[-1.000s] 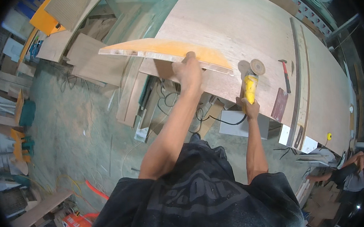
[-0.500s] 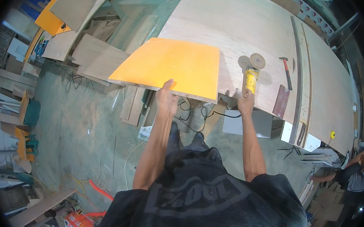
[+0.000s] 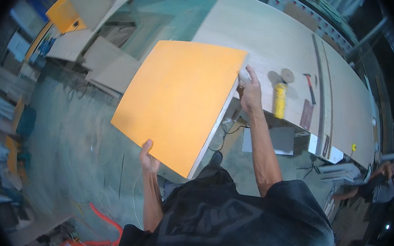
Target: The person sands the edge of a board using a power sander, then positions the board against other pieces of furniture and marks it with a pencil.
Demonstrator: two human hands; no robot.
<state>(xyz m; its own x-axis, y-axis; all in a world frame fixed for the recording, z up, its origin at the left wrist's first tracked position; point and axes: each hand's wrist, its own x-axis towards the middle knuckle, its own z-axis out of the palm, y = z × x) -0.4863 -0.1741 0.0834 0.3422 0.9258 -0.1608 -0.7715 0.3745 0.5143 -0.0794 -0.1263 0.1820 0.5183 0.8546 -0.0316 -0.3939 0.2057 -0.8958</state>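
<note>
Workbench [image 3: 264, 32] partly hidden behind orange panel [image 3: 183, 103], hands [image 3: 251, 97] gripping.

I record my board [image 3: 176, 99] plain orange, its edge [image 3: 215, 130] whitish; grinder [image 3: 280, 100] yellow; hammer [image 3: 310, 88] red and black; my shirt [image 3: 285, 218] black with a grey print [image 3: 205, 221].

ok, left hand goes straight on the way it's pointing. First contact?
The orange board: the left hand has hold of its edge, thumb on the top face. The fingers underneath are hidden, so what they'd meet below, and how far down, is unclear.
</note>
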